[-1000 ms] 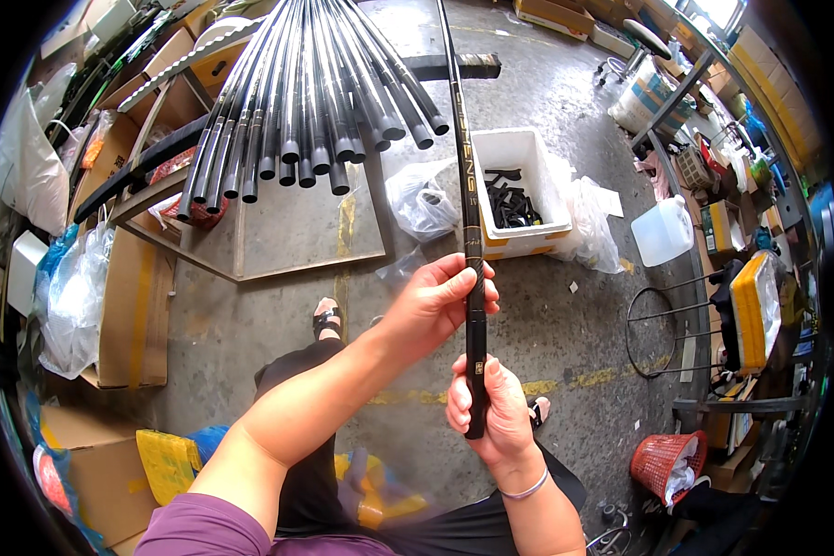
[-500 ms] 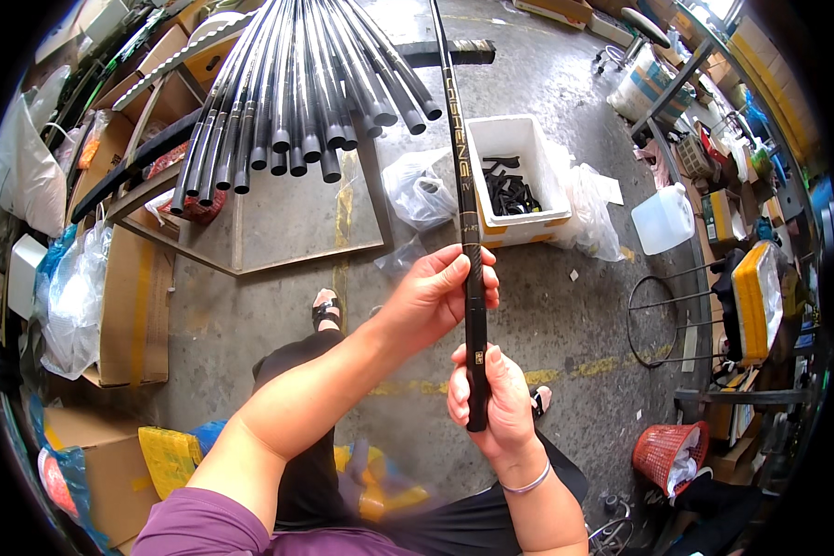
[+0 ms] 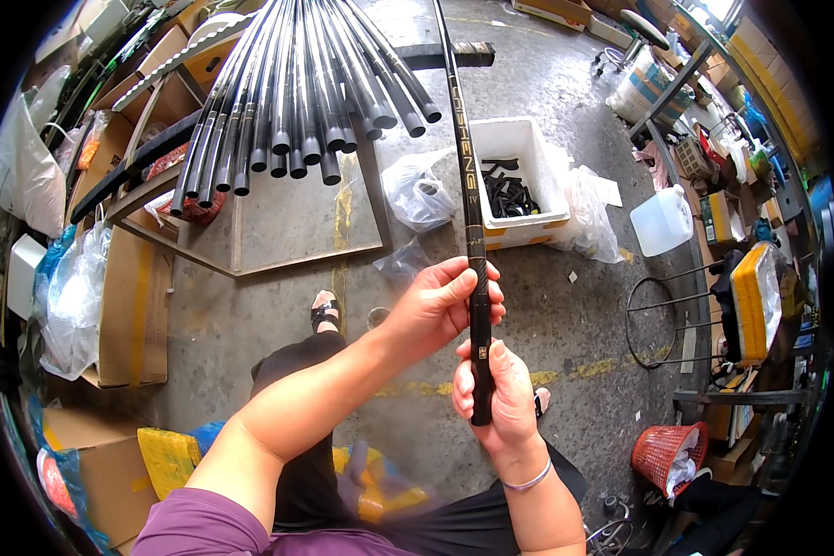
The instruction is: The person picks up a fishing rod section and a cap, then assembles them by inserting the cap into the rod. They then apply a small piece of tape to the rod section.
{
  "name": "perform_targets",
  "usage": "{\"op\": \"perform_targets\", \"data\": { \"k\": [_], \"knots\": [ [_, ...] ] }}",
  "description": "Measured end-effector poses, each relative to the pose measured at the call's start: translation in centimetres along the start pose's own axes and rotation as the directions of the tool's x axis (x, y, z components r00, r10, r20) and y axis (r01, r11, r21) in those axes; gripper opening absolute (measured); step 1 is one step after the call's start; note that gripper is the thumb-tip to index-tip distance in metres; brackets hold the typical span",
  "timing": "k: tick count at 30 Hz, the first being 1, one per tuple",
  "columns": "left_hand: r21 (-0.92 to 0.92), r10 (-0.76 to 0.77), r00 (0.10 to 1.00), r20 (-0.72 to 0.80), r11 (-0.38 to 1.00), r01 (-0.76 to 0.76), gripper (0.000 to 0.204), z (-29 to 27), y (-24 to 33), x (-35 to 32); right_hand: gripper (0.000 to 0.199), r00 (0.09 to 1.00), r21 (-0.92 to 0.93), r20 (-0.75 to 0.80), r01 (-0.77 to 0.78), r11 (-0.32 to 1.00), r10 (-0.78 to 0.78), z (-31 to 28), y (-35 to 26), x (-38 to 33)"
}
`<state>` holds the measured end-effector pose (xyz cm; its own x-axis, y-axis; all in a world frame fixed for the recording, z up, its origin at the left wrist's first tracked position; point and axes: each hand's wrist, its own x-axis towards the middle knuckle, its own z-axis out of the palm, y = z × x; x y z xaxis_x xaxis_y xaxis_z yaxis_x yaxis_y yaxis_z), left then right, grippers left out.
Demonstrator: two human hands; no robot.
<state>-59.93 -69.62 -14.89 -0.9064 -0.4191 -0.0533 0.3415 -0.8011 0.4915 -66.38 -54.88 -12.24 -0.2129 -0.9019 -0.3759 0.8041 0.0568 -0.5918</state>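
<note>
A long black fishing rod (image 3: 470, 190) with gold lettering runs up and away in front of me, its thick butt end nearest. My left hand (image 3: 443, 298) pinches the rod on its textured grip, thumb on top and fingertips showing on the right side. Lower down, my right hand (image 3: 497, 391) wraps around the butt, with the thumb along its right side. A silver bracelet circles the right wrist. Ahead to the left, several similar black rods (image 3: 283, 102) lie fanned out with their capped butts toward me.
Under the rods stands a metal frame (image 3: 380, 204). A white foam box (image 3: 551, 176) holding black parts stands ahead, between clear plastic bags (image 3: 419, 193). To the right are a white jug (image 3: 663, 221), a wire-legged stool (image 3: 758, 301) and a red basket (image 3: 669, 454). Cardboard boxes (image 3: 134, 315) line the left.
The rod has shifted slightly right. My left hand has moved a little down and right with it, closer to my right hand, which has risen slightly.
</note>
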Motion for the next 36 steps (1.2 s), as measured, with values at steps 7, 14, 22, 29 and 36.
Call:
{"op": "perform_targets", "data": {
  "k": [7,14,22,29,36],
  "knots": [
    [0.002,0.003,1.0,-0.01,1.0,-0.003,0.029,-0.2,0.1,0.0,0.04,1.0,-0.014,-0.004,0.0,1.0,0.0,0.5,0.1,0.2],
    [-0.028,0.045,0.999,-0.006,0.999,-0.045,0.036,0.7,0.5,0.2,0.041,0.999,0.035,0.035,-0.032,0.999,0.031,0.2,0.0,0.0],
    [0.006,0.059,0.998,-0.02,0.998,-0.059,0.034,0.1,0.7,0.2,0.045,0.994,0.003,0.077,-0.072,0.997,0.072,0.5,-0.2,-0.3],
    [0.02,0.064,0.998,-0.03,0.998,-0.063,0.034,0.4,0.8,0.2,0.046,0.99,-0.059,0.118,-0.072,0.996,0.079,-0.1,-0.3,-0.9],
    [0.035,0.068,0.997,-0.027,0.997,-0.067,0.035,0.2,0.8,0.3,0.047,0.989,-0.037,0.093,-0.109,0.993,0.112,0.0,-0.4,-1.0]
  ]
}}
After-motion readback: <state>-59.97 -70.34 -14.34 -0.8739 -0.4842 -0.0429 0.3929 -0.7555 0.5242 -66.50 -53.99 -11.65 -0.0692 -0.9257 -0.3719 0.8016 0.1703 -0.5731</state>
